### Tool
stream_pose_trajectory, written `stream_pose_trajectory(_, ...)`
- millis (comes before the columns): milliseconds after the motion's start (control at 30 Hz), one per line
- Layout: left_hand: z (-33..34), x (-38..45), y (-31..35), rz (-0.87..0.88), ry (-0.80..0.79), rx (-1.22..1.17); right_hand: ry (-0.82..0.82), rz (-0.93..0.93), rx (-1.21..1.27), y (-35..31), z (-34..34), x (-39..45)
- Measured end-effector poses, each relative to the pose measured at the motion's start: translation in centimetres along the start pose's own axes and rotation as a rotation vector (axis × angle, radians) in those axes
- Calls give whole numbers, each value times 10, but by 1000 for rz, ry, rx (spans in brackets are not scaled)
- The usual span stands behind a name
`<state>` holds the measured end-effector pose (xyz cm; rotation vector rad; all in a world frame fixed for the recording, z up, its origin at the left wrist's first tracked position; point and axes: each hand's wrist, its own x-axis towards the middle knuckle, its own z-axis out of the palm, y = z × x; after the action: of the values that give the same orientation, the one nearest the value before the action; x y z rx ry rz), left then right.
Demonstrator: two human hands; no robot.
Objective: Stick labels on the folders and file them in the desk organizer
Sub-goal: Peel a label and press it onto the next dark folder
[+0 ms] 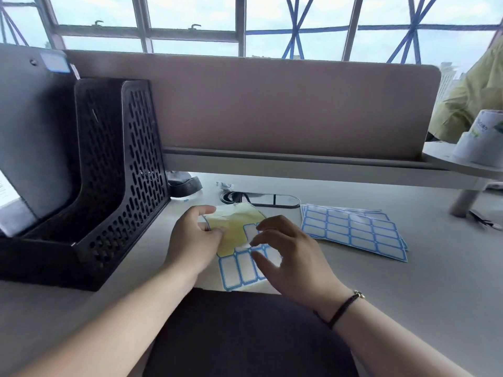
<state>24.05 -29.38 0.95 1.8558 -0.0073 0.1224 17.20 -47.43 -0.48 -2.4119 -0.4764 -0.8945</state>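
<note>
Label sheet [245, 263] is held flat on desk [408, 295] by left hand [190, 240]; one label [250, 232] is pinched by right hand [283, 254]. Best peeled slowly from the corner, kept uncurled.

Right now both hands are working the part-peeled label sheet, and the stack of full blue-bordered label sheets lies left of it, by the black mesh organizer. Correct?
Not quite. The stack of full blue-bordered label sheets lies right of the part-peeled label sheet, away from the black mesh desk organizer. The head view shows it. Left hand and right hand are on the sheet.
</note>
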Motion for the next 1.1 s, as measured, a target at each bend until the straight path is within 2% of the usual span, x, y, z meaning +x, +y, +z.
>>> stream_pose_trajectory(233,-3,4,-3,-22,49,38,11,29,1,-4,-3,0)
stream_pose_trajectory(567,-4,6,-4,-21,22,73,-25,110,99,4,1,-1)
stream_pose_trajectory(733,0,-1,-5,19,-131,50,-88,152,114,5,1,-1)
stream_pose_trajectory(933,4,-16,5,121,-374,64,-25,177,113,6,3,0)
stream_pose_trajectory(1100,7,-21,4,182,-437,108,-22,224,129,6,3,0)
